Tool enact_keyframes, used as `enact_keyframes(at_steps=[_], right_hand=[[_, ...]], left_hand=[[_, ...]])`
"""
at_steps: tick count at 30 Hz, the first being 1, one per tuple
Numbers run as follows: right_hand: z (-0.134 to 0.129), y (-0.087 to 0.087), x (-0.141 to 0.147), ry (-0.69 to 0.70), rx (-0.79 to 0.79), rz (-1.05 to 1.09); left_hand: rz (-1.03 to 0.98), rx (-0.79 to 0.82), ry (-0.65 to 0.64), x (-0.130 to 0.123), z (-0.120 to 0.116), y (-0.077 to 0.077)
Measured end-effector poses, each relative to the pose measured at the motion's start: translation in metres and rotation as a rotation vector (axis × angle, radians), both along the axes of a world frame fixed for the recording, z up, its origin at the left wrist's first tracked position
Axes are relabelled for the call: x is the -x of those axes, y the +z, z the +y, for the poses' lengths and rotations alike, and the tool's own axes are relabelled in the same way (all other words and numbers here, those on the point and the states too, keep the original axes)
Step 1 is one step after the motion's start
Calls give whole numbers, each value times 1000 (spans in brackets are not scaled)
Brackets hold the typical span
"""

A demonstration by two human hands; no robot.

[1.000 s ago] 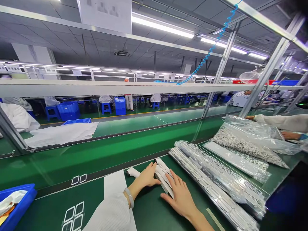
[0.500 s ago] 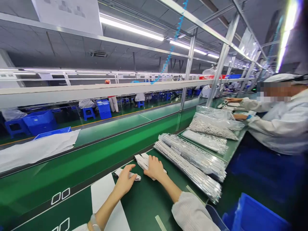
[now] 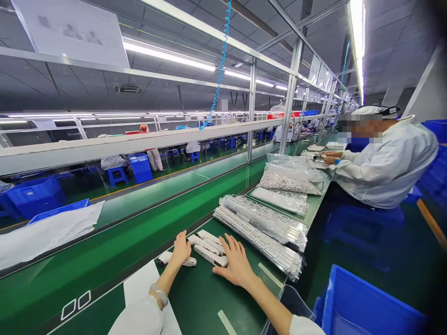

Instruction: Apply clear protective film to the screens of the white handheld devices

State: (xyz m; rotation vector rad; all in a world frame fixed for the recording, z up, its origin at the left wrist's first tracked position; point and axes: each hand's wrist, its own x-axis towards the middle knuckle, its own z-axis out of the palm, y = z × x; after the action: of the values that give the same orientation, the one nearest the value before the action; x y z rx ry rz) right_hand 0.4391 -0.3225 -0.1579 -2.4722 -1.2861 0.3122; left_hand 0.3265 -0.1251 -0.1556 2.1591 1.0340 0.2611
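Observation:
Several long white plastic pieces (image 3: 209,249) lie side by side in a small group on the green bench. My right hand (image 3: 237,263) is at their right end, fingers spread, with fingertips touching or very near them. At the left end is my left hand (image 3: 182,249), its fingers loosely extended against or beside the group; part of them is hidden. Another white piece (image 3: 188,261) with a dark end lies partly behind my left wrist, apart from the group. A white sheet (image 3: 141,279) lies under my left forearm.
Bundles of clear-wrapped metallic strips (image 3: 258,237) lie to the right, with a plastic bag of small parts (image 3: 289,179) beyond. A co-worker (image 3: 380,163) sits farther right. A blue bin (image 3: 370,302) stands below the bench edge. The green conveyor belt (image 3: 139,209) runs along the far side.
My right hand has moved off the top of the white pieces to their right end and spread its fingers. My left hand has shifted from the separate piece to the group. The view has turned right.

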Motion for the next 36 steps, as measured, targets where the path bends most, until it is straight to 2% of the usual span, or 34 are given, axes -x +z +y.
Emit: enact_keyframes(at_steps=[4, 9, 16, 21, 25, 29, 33, 36], right_hand=[[3, -11, 5, -14, -18, -17], [23, -5, 4, 26, 31, -53], [65, 4, -1, 69, 98, -36], [59, 9, 5, 40, 51, -8], [31, 19, 6, -17, -19, 41], [-18, 30, 0, -144, -108, 96], [-98, 37, -15, -354, -319, 179], [-175, 37, -33, -588, -399, 65]], left_hand=[[23, 47, -37, -16, 6, -6], [-51, 35, -22, -17, -3, -13], [-220, 70, 26, 8, -5, -15], [-305, 153, 3, 27, -21, -16], [-366, 188, -21, 26, -40, -14], [-438, 236, -61, 10, -61, -14], [-365, 249, -204, -7, -86, -25], [-233, 168, -329, -15, -103, -40]])
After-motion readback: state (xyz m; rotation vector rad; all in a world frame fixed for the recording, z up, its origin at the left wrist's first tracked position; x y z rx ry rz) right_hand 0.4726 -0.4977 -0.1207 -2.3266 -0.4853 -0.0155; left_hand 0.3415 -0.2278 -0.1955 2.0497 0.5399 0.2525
